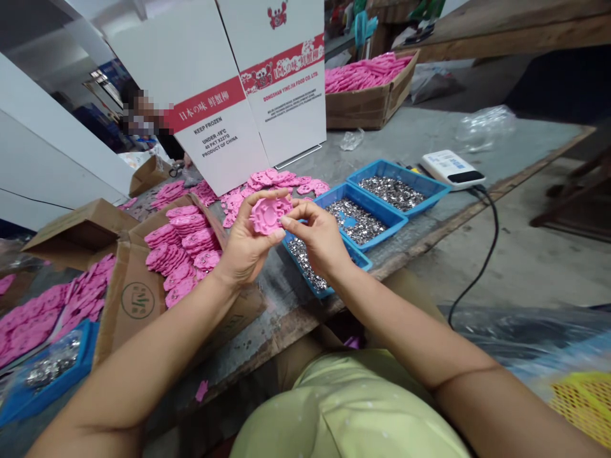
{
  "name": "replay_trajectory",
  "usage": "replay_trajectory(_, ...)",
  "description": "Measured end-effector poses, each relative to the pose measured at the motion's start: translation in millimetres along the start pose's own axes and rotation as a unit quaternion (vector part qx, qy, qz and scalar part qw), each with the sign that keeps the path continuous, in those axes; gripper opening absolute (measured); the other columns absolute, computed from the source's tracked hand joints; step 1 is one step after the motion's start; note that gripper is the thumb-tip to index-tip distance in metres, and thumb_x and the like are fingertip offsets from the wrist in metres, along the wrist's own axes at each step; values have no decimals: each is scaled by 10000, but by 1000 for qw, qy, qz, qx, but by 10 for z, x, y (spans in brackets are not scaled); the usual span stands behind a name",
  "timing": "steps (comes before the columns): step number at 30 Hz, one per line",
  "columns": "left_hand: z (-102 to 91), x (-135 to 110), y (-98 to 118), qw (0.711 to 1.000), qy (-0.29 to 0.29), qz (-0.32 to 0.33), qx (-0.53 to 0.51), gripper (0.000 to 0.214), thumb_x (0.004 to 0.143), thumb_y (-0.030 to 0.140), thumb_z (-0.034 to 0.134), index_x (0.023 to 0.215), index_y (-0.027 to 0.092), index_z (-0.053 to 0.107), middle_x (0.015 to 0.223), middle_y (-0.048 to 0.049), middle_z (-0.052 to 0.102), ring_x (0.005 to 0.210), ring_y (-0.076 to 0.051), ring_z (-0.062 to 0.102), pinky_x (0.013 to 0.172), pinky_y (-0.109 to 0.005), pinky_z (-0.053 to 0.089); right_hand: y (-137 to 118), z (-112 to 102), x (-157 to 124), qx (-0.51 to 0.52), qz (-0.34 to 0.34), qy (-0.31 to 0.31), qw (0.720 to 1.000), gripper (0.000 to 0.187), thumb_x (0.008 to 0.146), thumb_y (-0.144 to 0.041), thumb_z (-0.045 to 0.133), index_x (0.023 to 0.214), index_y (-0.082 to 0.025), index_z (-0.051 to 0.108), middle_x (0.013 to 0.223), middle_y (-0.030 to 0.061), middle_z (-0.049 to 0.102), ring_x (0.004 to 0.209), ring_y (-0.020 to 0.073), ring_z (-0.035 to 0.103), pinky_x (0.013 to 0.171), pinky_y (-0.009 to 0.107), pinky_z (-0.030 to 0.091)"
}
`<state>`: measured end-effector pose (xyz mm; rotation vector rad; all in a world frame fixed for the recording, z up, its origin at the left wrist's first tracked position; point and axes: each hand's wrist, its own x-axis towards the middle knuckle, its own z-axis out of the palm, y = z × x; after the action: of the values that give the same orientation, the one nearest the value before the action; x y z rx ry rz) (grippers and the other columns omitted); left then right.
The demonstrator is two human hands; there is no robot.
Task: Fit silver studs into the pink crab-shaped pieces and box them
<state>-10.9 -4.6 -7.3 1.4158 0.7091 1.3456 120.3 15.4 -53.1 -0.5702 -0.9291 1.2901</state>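
In the head view, my left hand (248,245) holds a pink plastic piece (267,216) up over the table, thumb below and fingers round its far side. The piece has a roundish, scalloped outline and a recessed, ring-shaped middle. My right hand (317,236) is closed at its right edge, thumb and forefinger touching the rim. Whether a small metal part sits between those right fingertips is hidden. Just beneath my right hand is a blue tray (324,294) of small shiny metal parts, partly covered by the hand.
Two more blue trays (382,240) (432,194) of metal parts stand rightward, beside a white device (453,168) with a black cable. A cardboard box (136,299) of stacked pink pieces is at left. White printed cartons (281,121) rise behind loose pink pieces (272,178). Another person (169,143) is beyond.
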Motion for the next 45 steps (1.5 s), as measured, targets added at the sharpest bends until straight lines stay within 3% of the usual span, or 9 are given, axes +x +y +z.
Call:
replay_trajectory(4,66,-16,59,995,69,-61,-37,538,707,144,876,1188,278,677,1338,-56,737,1292,-271,672,1152,-466,514,7,-22,-5,17,26,-7,1000,332,656,-410,917,737,-232,649,867,-6,648,839,166,576,927,366,490)
replay_trajectory(14,49,57,128,964,151,-201,-86,701,673,-47,616,1328,203,607,1185,-88,782,1021,-240,766,1071,-591,576,79,-151,9,2,57,-3,998,281,645,-367,874,743,-225,652,1088,85,725,1177,254,639,1017,409,517)
replay_trajectory(19,38,74,105,956,185,-212,-88,643,679,-69,562,1262,195,621,1061,-56,777,996,-217,754,1084,-620,565,84,-432,135,-225,27,-20,974,114,777,-249,734,839,-216,644,1070,78,733,973,218,672,936,400,534)
replay_trajectory(21,41,78,100,955,189,-211,-88,640,683,-75,557,1251,213,618,1036,-37,771,990,-198,742,1093,-631,558,41,-581,180,-425,18,-59,903,83,814,-186,701,895,-198,687,1100,95,744,976,229,680,930,390,525)
replay_trajectory(24,47,82,100,956,183,-213,-88,665,670,-74,556,1258,231,610,1041,-28,771,1046,-212,734,1100,-646,549,-10,-693,159,-667,72,-215,710,153,864,-163,676,982,-175,771,1128,139,766,1037,288,707,901,379,518)
replay_trajectory(26,50,81,105,956,181,-214,-85,665,661,-68,559,1253,231,610,1029,-28,771,1058,-221,731,1099,-653,547,-6,-676,93,-730,100,-312,599,235,889,-135,636,1058,-158,798,1155,174,773,1081,313,723,877,362,519)
replay_trajectory(29,53,75,112,957,178,-213,-84,635,658,-65,563,1221,222,619,1009,-28,765,1049,-219,725,1104,-654,542,28,-603,17,-756,86,-354,543,340,915,-75,551,1139,-145,798,1204,196,774,1139,311,729,871,338,519)
replay_trajectory(39,58,74,112,956,177,-225,-68,453,625,-49,588,1011,184,637,955,-26,750,997,-214,709,1119,-692,511,-47,-675,137,-719,120,-287,621,263,985,-224,613,1104,-191,845,1180,122,823,1083,284,753,890,329,512)
replay_trajectory(45,35,66,72,944,201,-255,-54,324,627,-33,590,888,156,622,835,-30,724,855,-207,713,1061,-664,562,12,-744,156,-624,86,-202,750,159,823,-118,751,909,-212,847,898,65,827,855,233,737,807,321,499)
